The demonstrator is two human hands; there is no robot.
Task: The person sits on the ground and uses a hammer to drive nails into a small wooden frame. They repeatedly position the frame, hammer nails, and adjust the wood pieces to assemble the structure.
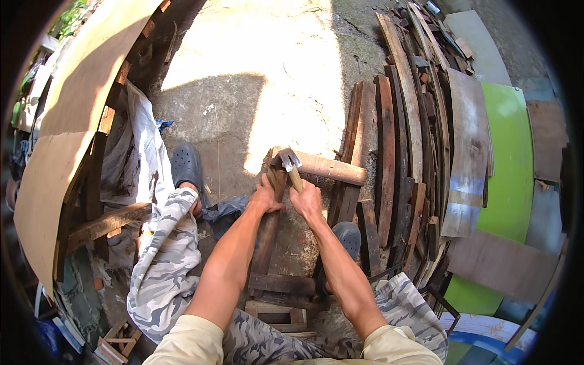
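My right hand (306,198) is wrapped round the wooden handle of a claw hammer (290,160), its metal head pointing away from me. Just left of it, my left hand (264,194) grips a dark wooden plank (267,234) that runs back toward my legs. The hammer head is over the far end of that plank, beside a thick piece of wood (331,168) that extends to the right. Whether the hammer touches the wood, I cannot tell. A small wooden frame (283,285) lies between my legs at the plank's near end.
Long boards (401,103) are piled along the right, with green and grey panels (508,152) beyond. A large plywood sheet (67,128) stands at the left, near white cloth (146,134). My shoes (187,164) flank the work on the concrete floor (219,115), which is partly sunlit.
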